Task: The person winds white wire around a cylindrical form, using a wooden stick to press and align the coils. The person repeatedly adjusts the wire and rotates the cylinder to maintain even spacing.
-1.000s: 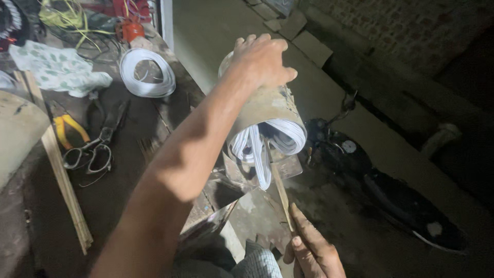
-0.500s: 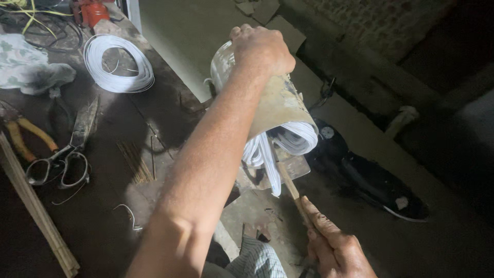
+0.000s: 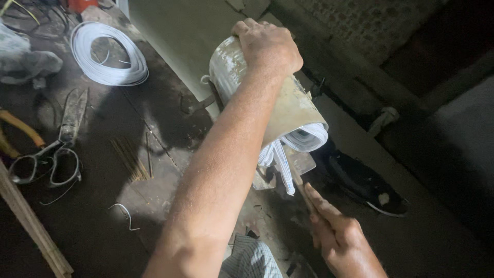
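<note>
Metal roll point(image 3: 288, 110) with white strips point(image 3: 303, 139) inside is clamped from above by the left hand point(image 3: 267, 46), over the dark surface point(image 3: 103, 206). Right hand point(image 3: 342, 239) is closed around a thin stick point(image 3: 298, 180); a steady, firm grip seems advisable.

two hands: left hand point(image 3: 270, 46), right hand point(image 3: 342, 242); one metal cylinder point(image 3: 257, 90); one bundle of white strips point(image 3: 298, 141); one white coil point(image 3: 105, 54); one pair of scissors point(image 3: 54, 149); one dark shoe point(image 3: 363, 180); one wooden strip point(image 3: 31, 226); one wire hook point(image 3: 122, 211)
</note>
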The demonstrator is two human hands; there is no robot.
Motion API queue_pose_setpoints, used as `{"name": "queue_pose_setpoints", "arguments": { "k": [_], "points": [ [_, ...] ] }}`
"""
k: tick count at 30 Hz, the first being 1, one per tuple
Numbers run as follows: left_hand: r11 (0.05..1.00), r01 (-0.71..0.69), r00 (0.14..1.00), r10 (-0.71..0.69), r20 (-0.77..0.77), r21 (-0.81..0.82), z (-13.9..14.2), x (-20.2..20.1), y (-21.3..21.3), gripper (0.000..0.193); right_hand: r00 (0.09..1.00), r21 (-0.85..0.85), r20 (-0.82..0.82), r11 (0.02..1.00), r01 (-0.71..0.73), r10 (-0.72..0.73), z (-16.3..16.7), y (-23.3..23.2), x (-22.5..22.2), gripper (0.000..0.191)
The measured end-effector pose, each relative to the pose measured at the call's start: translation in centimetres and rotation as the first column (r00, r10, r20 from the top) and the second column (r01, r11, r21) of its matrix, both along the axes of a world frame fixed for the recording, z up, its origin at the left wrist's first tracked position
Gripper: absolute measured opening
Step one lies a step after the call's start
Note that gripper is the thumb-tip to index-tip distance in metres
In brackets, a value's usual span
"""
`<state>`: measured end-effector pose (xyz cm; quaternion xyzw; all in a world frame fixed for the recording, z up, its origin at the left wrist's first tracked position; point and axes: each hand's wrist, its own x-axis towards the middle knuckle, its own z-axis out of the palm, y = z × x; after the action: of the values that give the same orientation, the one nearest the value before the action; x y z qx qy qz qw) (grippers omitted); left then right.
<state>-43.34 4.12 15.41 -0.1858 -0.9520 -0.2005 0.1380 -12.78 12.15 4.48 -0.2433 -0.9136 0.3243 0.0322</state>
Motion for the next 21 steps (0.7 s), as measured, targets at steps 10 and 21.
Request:
{"name": "queue_pose_setpoints", "arguments": {
  "k": [10, 21],
  "points": [
    [1.0, 0.011, 1.0, -0.011, -0.019, 0.024, -0.2, -0.5, 0.6, 0.051, 0.98, -0.092, -0.131, 0.982, -0.165, 0.152, 1.3, 1.1, -3.2, 0.057],
    [0.988, -0.045, 0.999, 0.044, -0.015, -0.148, 3.6, 13.2, 4.0, 0.069, 0.948, -0.337, -0.311, 0.926, -0.17, 0.06, -17.6, 14.8, 10.9, 0.061]
  ]
}}
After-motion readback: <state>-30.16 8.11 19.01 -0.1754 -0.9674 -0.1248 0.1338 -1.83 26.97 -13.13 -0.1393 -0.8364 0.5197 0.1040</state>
